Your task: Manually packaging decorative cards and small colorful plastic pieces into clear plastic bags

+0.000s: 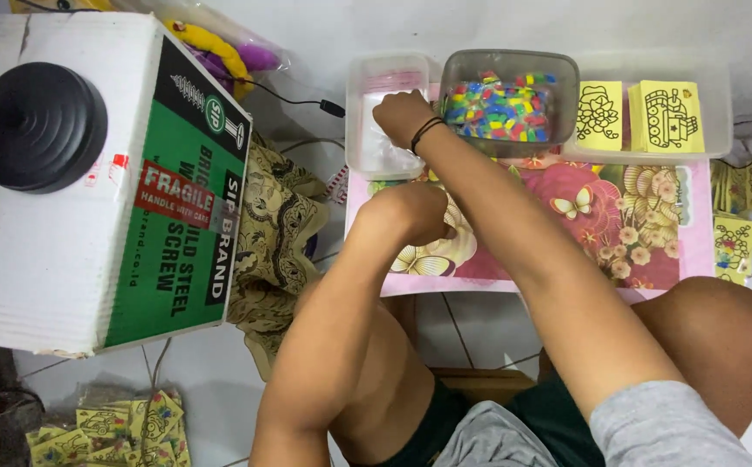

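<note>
Clear plastic tub (pixel 367 130) sitting at the far left of a row of three tubs along the back edge of a low surface (pixel 696 233) covered in pink flowers and butterflies. Right hand (pixel 402 117), with a dark band at the wrist, reaching down into that tub, fingers curled over thin clear bags (pixel 385 151) lying inside; impossible to tell whether anything is being pinched, since the fingertips are hidden. Left hand (pixel 406 212) resting on the near part of the surface, closed into a loose fist, knuckles up, nothing visible inside it.

Grey tub (pixel 558 95) standing just beside the right hand, touching the clear one, filled with small coloured bits (pixel 501 112) in red, blue, green and yellow. Third tub (pixel 722 104) at the far right holding yellow cards (pixel 670 117) printed with black line drawings. More yellow cards (pixel 735 242) lying off the right end of the surface, and another loose heap (pixel 125 424) lying on the tiled floor at lower left.

Large cardboard box (pixel 73 207), white and green, standing well to the left, carrying a round black stand base (pixel 43 125) on top. Patterned cloth (pixel 276 233) bunched between the box and the surface. Bare knees framing the near edge.
</note>
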